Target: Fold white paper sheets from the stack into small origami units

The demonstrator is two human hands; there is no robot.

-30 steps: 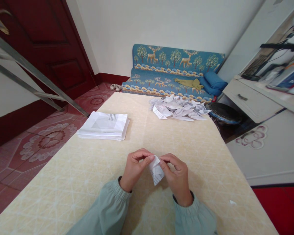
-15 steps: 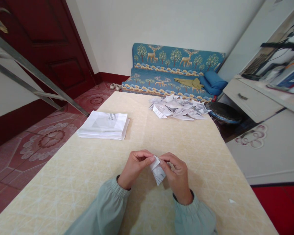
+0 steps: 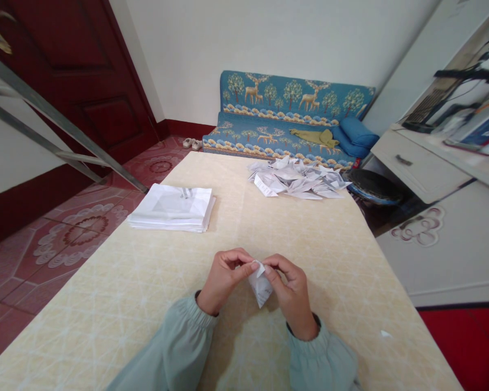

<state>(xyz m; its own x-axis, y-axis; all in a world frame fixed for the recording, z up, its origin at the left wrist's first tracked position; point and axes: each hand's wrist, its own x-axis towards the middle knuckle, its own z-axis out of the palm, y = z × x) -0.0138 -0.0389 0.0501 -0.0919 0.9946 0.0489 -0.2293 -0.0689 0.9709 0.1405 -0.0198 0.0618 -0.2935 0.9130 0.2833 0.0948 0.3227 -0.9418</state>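
Observation:
A small piece of folded printed paper (image 3: pixel 261 290) is held between my two hands above the near part of the table, its pointed end toward me. My left hand (image 3: pixel 229 276) pinches its upper left edge between thumb and fingers. From the other side, my right hand (image 3: pixel 288 285) grips the upper right edge in the same way. A small white flap stands up between the thumbs. Fingers cover part of the top of the paper.
On the patterned tablecloth (image 3: pixel 146 304), a stack of white paper sheets (image 3: pixel 171 209) lies at the left. A heap of folded papers (image 3: pixel 297 178) sits at the far right edge. One tiny paper scrap (image 3: pixel 385 334) rests at the right. Beyond stands a blue sofa (image 3: pixel 277 117).
My right hand has shifted slightly left, closer to my left hand. The flap at the top of the paper looks narrower, and the pointed end has moved a little left.

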